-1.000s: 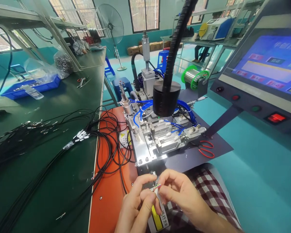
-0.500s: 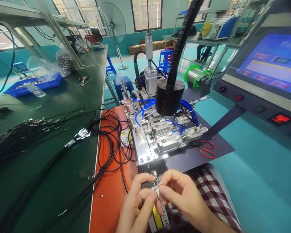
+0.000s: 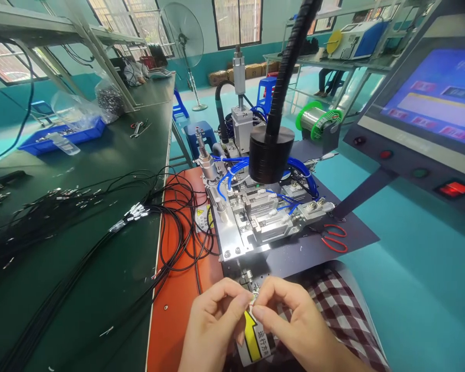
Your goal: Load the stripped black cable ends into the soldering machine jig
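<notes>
My left hand is closed in a pinch at the front of the machine, thumb against forefinger. My right hand pinches close beside it, the fingertips of both almost meeting. Between them show tiny bits of thin coloured wire, mostly hidden by the fingers. Just beyond the fingertips is the metal front of the benchtop machine. A label with a yellow arrow lies below the hands.
Black cables loop across the orange surface and the green bench. Red-handled pliers lie on the dark plate to the right. A black lamp head hangs over the machine, a control screen beside it.
My fingers have shifted their grip on the thin wires, which showed spread between the fingertips before and are now mostly covered. The left thumb has moved up against its forefinger. The view has shifted slightly.
</notes>
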`<state>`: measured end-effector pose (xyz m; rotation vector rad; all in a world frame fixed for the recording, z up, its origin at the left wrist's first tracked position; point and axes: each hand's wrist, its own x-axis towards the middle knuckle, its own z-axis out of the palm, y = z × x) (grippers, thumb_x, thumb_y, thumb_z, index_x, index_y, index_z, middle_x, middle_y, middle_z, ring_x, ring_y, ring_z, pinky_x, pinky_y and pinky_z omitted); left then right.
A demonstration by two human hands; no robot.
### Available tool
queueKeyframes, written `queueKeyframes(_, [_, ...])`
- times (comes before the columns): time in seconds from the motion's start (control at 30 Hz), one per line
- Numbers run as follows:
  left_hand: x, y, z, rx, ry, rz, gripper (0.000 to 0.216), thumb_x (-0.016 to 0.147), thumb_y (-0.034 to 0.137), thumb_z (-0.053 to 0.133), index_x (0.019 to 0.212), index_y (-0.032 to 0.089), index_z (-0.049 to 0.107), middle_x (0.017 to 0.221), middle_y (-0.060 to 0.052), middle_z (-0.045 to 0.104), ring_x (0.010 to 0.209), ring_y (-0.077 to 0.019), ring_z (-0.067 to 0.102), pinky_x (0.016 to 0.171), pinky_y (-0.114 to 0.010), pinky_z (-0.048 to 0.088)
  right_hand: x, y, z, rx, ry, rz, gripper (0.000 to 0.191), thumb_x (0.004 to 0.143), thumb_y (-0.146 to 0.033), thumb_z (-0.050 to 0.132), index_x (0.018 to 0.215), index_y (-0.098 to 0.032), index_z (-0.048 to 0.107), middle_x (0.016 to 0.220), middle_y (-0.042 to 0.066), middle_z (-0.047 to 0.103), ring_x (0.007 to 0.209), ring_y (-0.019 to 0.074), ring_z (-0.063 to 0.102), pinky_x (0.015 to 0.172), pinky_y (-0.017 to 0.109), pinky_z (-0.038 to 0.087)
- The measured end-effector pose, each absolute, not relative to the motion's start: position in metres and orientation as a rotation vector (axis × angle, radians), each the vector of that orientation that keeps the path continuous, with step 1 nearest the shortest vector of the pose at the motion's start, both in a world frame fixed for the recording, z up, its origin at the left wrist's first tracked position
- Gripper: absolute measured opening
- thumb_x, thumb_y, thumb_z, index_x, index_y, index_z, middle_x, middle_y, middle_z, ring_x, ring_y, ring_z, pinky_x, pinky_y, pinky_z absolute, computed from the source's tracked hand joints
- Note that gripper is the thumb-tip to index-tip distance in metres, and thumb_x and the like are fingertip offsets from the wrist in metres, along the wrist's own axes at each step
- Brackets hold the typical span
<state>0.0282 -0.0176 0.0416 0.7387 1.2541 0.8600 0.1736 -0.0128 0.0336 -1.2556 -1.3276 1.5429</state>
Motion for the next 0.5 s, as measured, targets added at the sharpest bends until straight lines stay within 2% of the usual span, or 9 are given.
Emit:
queueKeyframes(0.2, [0.029, -0.017, 0.038, 0.693, 1.274, 0.827, 0.046, 0.072, 0.063, 0.062, 0.072, 0.016, 0.062, 0.039, 0.010, 0.033, 0.038, -0.0040, 0.022, 0.039, -0.016, 0.018, 0.172, -0.012, 0.031, -1.288, -1.248, 1.649, 0.019, 0.079, -0.027, 0.059, 0.064, -0.018, 0.052, 0.054, -0.003, 0.052, 0.053, 0.0126, 0.049, 0.052, 0.024, 0.038])
queueKeyframes(0.3, [0.028, -0.015, 0.039, 0.724, 1.307, 0.795, 0.041, 0.068, 0.056, 0.070, 0.078, 0.018, 0.061, 0.042, 0.010, 0.036, 0.037, -0.0042, 0.024, 0.037, -0.016, 0.019, 0.171, -0.014, 0.026, -1.301, -1.210, 1.649, 0.017, 0.080, -0.027, 0.059, 0.067, -0.018, 0.052, 0.054, -0.004, 0.052, 0.053, 0.0128, 0.050, 0.052, 0.024, 0.038])
queueKeyframes(0.5, [0.023, -0.013, 0.037, 0.686, 1.334, 0.699, 0.038, 0.068, 0.052, 0.072, 0.068, 0.019, 0.055, 0.040, 0.011, 0.032, 0.038, -0.0036, 0.020, 0.037, -0.016, 0.015, 0.177, -0.012, 0.019, -1.206, -1.199, 1.645, 0.011, 0.078, -0.021, 0.064, 0.070, -0.017, 0.059, 0.058, -0.004, 0.055, 0.055, 0.0106, 0.050, 0.055, 0.022, 0.039])
